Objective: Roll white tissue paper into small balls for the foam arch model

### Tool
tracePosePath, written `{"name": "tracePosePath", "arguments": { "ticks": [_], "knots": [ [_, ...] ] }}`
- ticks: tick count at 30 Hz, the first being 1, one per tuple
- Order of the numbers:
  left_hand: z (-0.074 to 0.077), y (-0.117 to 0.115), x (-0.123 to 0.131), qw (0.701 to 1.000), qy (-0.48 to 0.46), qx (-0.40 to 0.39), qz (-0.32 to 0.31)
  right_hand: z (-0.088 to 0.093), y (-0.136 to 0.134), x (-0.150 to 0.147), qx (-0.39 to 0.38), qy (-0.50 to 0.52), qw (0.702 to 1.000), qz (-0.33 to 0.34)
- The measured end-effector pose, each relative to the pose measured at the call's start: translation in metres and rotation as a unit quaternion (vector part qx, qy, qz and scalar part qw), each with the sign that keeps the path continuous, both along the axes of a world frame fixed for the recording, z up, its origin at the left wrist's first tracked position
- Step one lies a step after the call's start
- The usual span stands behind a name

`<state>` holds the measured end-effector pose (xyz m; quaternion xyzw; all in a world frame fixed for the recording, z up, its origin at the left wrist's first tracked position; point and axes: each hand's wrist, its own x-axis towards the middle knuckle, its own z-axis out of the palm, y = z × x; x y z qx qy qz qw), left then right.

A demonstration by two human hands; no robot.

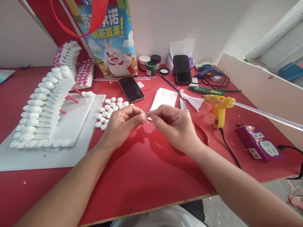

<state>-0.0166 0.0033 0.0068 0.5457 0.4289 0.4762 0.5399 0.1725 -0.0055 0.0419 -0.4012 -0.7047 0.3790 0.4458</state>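
Observation:
My left hand (123, 126) pinches a small rolled piece of white tissue paper (144, 116) between thumb and fingers, above the red table. Close against it, my right hand (176, 124) is closed too, thumb and index fingertip meeting at the paper's right side. Just left of my left hand lie several small white paper rosettes (109, 110) in rows. Behind my hands is a stack of white tissue sheets (164, 99). Scissors with a red handle (203, 134) lie partly hidden under my right hand.
At left, a white model edged with paper rosettes (35, 110) stands on a white board (78, 157). A yellow glue gun (219, 108) and a purple power strip (259, 143) with cables are at right. Phone (131, 89), paint jars (151, 68) and printed bag (113, 41) stand behind.

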Motion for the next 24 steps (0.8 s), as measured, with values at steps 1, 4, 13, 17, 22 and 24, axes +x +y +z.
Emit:
{"name": "tracePosePath", "arguments": {
  "ticks": [1,4,13,17,22,24],
  "knots": [
    [-0.001,0.000,0.000,1.000,0.000,0.001,0.000,0.000,0.000,0.000,0.010,-0.004,1.000,0.000],
    [-0.001,0.000,-0.001,1.000,0.000,0.004,0.003,-0.002,-0.001,0.000,0.044,-0.017,0.999,-0.006],
    [-0.001,0.000,-0.002,1.000,0.001,0.018,0.007,-0.007,-0.004,-0.002,0.136,-0.067,0.988,-0.010],
    [-0.002,-0.001,-0.002,1.000,0.005,0.020,0.017,-0.007,-0.006,-0.003,0.162,-0.082,0.983,-0.016],
    [0.001,-0.001,-0.001,0.999,0.005,0.018,0.029,-0.010,-0.007,-0.003,0.208,-0.121,0.970,-0.014],
    [0.003,-0.001,0.000,0.999,0.009,0.017,0.037,-0.012,-0.007,-0.002,0.228,-0.148,0.962,-0.011]
  ]
}}
